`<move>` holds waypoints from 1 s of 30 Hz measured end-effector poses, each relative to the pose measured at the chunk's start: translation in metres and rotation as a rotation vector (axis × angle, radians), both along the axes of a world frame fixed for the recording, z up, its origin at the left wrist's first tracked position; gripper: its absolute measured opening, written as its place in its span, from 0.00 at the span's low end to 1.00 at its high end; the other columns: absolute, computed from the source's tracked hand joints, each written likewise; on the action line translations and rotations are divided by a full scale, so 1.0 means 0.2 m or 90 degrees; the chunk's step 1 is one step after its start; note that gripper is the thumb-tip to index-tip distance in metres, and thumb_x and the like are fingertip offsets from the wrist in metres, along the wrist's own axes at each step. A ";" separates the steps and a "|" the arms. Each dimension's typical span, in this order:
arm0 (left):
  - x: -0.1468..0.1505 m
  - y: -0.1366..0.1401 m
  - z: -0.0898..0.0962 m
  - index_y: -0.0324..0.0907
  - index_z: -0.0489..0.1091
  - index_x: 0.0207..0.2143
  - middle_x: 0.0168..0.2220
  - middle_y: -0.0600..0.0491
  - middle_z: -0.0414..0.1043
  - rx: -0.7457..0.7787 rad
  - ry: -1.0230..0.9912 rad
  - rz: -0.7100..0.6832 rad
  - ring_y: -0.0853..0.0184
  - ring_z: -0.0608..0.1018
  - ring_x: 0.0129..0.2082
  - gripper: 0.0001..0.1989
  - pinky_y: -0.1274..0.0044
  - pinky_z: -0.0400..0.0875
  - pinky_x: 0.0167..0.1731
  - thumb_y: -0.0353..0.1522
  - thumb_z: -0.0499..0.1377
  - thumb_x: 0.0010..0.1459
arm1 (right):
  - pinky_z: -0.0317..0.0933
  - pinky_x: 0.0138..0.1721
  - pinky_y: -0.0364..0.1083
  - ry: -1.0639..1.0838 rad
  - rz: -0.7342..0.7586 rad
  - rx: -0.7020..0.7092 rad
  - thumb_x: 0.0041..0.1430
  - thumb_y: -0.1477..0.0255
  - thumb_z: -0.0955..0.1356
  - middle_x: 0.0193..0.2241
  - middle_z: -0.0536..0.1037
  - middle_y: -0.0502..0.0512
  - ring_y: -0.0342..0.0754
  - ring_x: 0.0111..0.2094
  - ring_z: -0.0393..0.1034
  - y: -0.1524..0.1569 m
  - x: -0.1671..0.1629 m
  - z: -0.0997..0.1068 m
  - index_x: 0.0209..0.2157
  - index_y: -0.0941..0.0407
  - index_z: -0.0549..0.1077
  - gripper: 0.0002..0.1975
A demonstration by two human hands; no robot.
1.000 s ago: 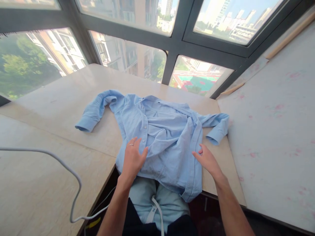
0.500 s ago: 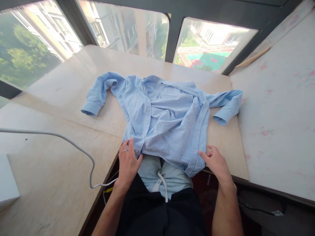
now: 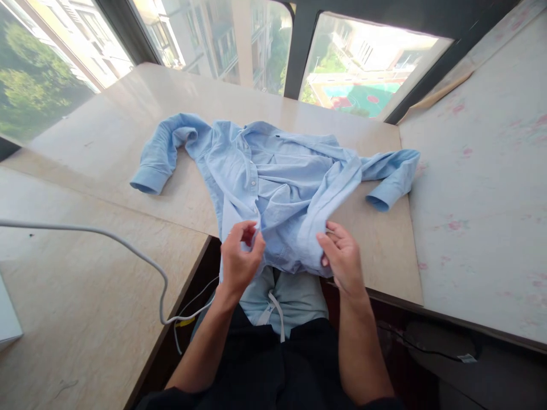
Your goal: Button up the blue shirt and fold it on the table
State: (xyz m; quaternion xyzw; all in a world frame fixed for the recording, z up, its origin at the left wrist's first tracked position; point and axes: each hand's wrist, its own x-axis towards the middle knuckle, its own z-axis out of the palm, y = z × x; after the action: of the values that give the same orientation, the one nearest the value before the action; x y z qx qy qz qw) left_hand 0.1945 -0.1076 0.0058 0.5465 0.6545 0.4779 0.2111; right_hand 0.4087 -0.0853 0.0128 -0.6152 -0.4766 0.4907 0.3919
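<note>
A light blue button-up shirt [image 3: 294,176] lies front side up and unbuttoned, collar toward the window and hem over the table edge above my lap. Its sleeves bend out to both sides, cuffs toward me. My left hand [image 3: 243,253] pinches the lower part of the left front panel beside the button strip. My right hand [image 3: 341,253] is closed on the edge of the right front panel, which is lifted and drawn inward. Between the two panels the inside of the shirt's back shows, wrinkled.
A grey cable [image 3: 128,256] curves over the left table [image 3: 98,296] and down its edge. A white box [image 3: 6,313] stands at far left. Windows [image 3: 363,68] border the back, and a flower-patterned wall surface [image 3: 478,199] borders the right side.
Both hands have moved inward and slightly up from the hem corners. They now grip the front panels; the right panel's edge has been lifted and pulled toward the middle.
</note>
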 end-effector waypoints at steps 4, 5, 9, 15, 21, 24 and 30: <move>0.06 0.06 -0.01 0.40 0.69 0.51 0.49 0.46 0.73 -0.002 -0.004 -0.179 0.65 0.76 0.47 0.18 0.75 0.71 0.44 0.35 0.60 0.60 | 0.61 0.25 0.43 -0.112 0.192 -0.025 0.57 0.60 0.68 0.26 0.75 0.51 0.43 0.23 0.65 0.05 -0.11 -0.05 0.60 0.60 0.66 0.32; 0.04 0.05 -0.02 0.40 0.70 0.51 0.48 0.46 0.73 -0.010 -0.014 -0.158 0.64 0.76 0.47 0.18 0.75 0.71 0.44 0.36 0.60 0.60 | 0.62 0.27 0.43 -0.151 0.175 -0.024 0.58 0.61 0.68 0.27 0.75 0.52 0.44 0.24 0.66 0.05 -0.10 -0.07 0.60 0.61 0.66 0.31; -0.10 -0.07 -0.08 0.39 0.72 0.43 0.37 0.49 0.75 -0.143 -0.134 -0.040 0.66 0.76 0.36 0.16 0.76 0.71 0.37 0.41 0.60 0.59 | 0.65 0.33 0.46 -0.178 0.089 -0.020 0.61 0.58 0.67 0.28 0.74 0.53 0.47 0.29 0.68 -0.01 0.03 -0.11 0.59 0.61 0.68 0.30; -0.09 -0.27 -0.08 0.40 0.73 0.33 0.28 0.52 0.72 -0.343 -0.237 -0.192 0.68 0.72 0.29 0.15 0.77 0.67 0.30 0.44 0.60 0.57 | 0.63 0.55 0.55 -0.228 0.232 0.108 0.53 0.55 0.74 0.52 0.73 0.60 0.57 0.53 0.68 -0.14 0.08 -0.15 0.58 0.53 0.69 0.33; 0.09 -0.28 -0.07 0.41 0.73 0.39 0.32 0.51 0.73 -0.420 -0.247 -0.371 0.66 0.73 0.33 0.14 0.77 0.66 0.34 0.42 0.58 0.61 | 0.64 0.51 0.57 -0.253 0.188 0.081 0.60 0.66 0.68 0.44 0.77 0.60 0.56 0.45 0.72 -0.13 0.04 -0.18 0.54 0.55 0.73 0.22; 0.15 -0.24 -0.09 0.41 0.72 0.48 0.42 0.48 0.75 -0.420 -0.256 -0.390 0.64 0.75 0.38 0.18 0.75 0.67 0.37 0.41 0.60 0.60 | 0.68 0.43 0.50 -0.043 0.093 0.001 0.59 0.62 0.70 0.40 0.79 0.58 0.52 0.40 0.74 -0.12 0.06 -0.13 0.49 0.56 0.75 0.19; 0.20 -0.18 -0.11 0.37 0.66 0.55 0.52 0.41 0.70 -0.429 -0.641 -0.342 0.62 0.75 0.45 0.35 0.74 0.71 0.39 0.53 0.61 0.55 | 0.68 0.38 0.45 0.237 0.049 -0.080 0.51 0.60 0.75 0.39 0.80 0.57 0.48 0.37 0.75 -0.13 0.11 -0.10 0.45 0.55 0.73 0.22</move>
State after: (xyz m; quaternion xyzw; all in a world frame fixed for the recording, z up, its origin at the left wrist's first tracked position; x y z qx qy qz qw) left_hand 0.2337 -0.1442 -0.0171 0.3046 0.4304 0.3750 0.7625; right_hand 0.4301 -0.1116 -0.0075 -0.5185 -0.3878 0.6392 0.4149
